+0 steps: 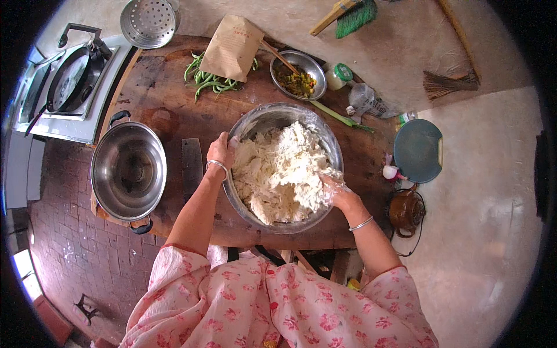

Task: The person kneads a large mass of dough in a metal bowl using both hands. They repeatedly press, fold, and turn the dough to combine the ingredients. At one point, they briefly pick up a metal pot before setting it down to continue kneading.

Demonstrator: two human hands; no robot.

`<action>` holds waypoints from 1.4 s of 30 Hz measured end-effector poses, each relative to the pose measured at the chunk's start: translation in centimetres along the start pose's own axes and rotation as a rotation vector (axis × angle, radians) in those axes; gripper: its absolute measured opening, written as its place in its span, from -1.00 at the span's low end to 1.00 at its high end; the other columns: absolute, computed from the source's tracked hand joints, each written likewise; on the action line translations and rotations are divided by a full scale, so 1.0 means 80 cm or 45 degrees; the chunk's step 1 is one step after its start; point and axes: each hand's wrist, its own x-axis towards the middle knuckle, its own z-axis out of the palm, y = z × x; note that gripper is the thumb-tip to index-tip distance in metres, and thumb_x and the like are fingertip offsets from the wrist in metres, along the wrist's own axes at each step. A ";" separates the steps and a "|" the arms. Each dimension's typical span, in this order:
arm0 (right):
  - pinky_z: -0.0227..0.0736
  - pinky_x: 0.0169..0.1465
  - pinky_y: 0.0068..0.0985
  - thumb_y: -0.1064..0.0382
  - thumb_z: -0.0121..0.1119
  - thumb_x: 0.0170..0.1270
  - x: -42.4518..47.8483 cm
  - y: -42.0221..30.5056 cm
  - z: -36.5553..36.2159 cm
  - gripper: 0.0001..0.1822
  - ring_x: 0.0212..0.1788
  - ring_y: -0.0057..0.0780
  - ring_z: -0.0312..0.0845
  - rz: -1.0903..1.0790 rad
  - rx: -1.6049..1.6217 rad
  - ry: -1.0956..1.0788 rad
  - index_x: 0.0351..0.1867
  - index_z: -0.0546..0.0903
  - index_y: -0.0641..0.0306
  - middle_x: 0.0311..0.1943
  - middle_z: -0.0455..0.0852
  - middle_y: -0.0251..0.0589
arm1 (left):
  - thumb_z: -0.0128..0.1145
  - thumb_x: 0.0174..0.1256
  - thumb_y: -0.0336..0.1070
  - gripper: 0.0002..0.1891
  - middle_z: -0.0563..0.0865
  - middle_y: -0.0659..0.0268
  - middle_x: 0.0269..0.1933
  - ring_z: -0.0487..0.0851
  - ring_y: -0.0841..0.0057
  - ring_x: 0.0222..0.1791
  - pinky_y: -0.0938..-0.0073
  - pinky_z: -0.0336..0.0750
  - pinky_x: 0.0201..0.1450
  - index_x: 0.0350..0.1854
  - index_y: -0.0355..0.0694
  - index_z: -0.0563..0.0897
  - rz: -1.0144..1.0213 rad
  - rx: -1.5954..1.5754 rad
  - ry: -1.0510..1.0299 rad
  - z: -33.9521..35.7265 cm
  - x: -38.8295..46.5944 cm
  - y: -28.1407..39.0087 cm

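A large metal mixing bowl [285,229] stands on the wooden table in front of me. Shaggy, floury dough [283,174] fills much of it. My left hand [220,150] grips the bowl's left rim, thumb over the edge. At the right side of the bowl, my right hand [336,190] is in the dough, its fingers partly hidden and coated with flour. Left of the bowl a cleaver [192,165] lies flat, partly behind my left forearm.
A two-handled metal pan [130,172] sits at the table's left edge. Behind the bowl are green beans [211,85], a paper bag [233,48], a smaller metal bowl of chopped food [322,87] with chopsticks, a green-lidded jar [337,78] and a green onion [339,116]. Right: a brown pot [405,211].
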 end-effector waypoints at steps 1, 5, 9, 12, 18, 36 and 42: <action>0.07 0.26 -0.44 0.23 -0.09 0.15 0.008 0.012 0.006 -0.48 0.23 -0.27 0.15 0.023 0.023 0.034 0.20 0.23 0.15 0.17 0.29 -0.11 | 0.00 0.14 -0.14 -0.76 0.60 -0.03 -0.34 0.52 -0.01 -0.27 0.16 0.38 -0.28 -0.30 -0.22 0.46 0.027 -0.005 0.028 0.000 0.000 0.000; 0.03 0.29 -0.39 0.20 -0.08 0.14 0.061 0.064 0.033 -0.46 0.25 -0.20 0.10 0.014 0.173 0.166 0.22 0.20 0.06 0.20 0.23 -0.08 | 0.01 0.15 -0.15 -0.74 0.59 -0.05 -0.37 0.52 -0.01 -0.28 0.20 0.39 -0.29 -0.25 -0.24 0.47 -0.053 -0.067 -0.021 0.001 0.000 0.002; 0.04 0.28 -0.39 0.20 -0.07 0.14 0.123 0.101 0.049 -0.46 0.24 -0.19 0.12 0.070 0.482 0.198 0.21 0.21 0.08 0.19 0.24 -0.07 | 0.02 0.17 -0.16 -0.71 0.58 -0.06 -0.44 0.56 0.03 -0.40 0.29 0.40 -0.37 -0.19 -0.28 0.47 -0.058 -0.145 -0.029 0.001 -0.001 0.003; 0.05 0.28 -0.38 0.21 -0.07 0.13 0.168 0.120 0.048 -0.47 0.23 -0.19 0.13 0.092 0.690 0.149 0.20 0.22 0.09 0.18 0.25 -0.06 | 0.01 0.17 -0.19 -0.73 0.55 -0.03 -0.52 0.55 0.13 -0.53 0.32 0.40 -0.45 -0.25 -0.32 0.44 -0.074 -0.138 -0.088 0.001 0.002 0.003; 0.06 0.27 -0.37 0.21 -0.06 0.12 0.251 0.135 0.034 -0.47 0.22 -0.17 0.15 0.100 0.958 -0.035 0.19 0.24 0.11 0.16 0.27 -0.04 | 0.01 0.18 -0.22 -0.76 0.46 -0.04 -0.60 0.38 0.15 -0.65 0.36 0.35 -0.51 -0.33 -0.33 0.38 -0.062 -0.228 -0.096 0.002 0.012 0.009; 0.10 0.25 -0.34 0.22 -0.03 0.10 0.240 0.064 -0.010 -0.49 0.18 -0.13 0.22 -0.264 0.785 -0.231 0.15 0.29 0.18 0.12 0.33 0.02 | 0.09 0.12 -0.20 -0.72 0.40 0.12 -0.63 0.30 0.49 -0.60 0.44 0.29 -0.52 -0.48 -0.36 0.41 -0.061 -0.027 0.135 0.005 0.020 0.005; 0.12 0.24 -0.33 0.22 -0.01 0.09 0.082 0.015 0.020 -0.49 0.16 -0.12 0.24 -0.381 0.457 0.062 0.13 0.30 0.20 0.10 0.35 0.03 | 0.02 0.13 -0.12 -0.68 0.51 -0.07 -0.51 0.47 0.00 -0.45 0.25 0.35 -0.39 -0.46 -0.36 0.43 0.015 -0.001 0.126 0.007 0.021 0.002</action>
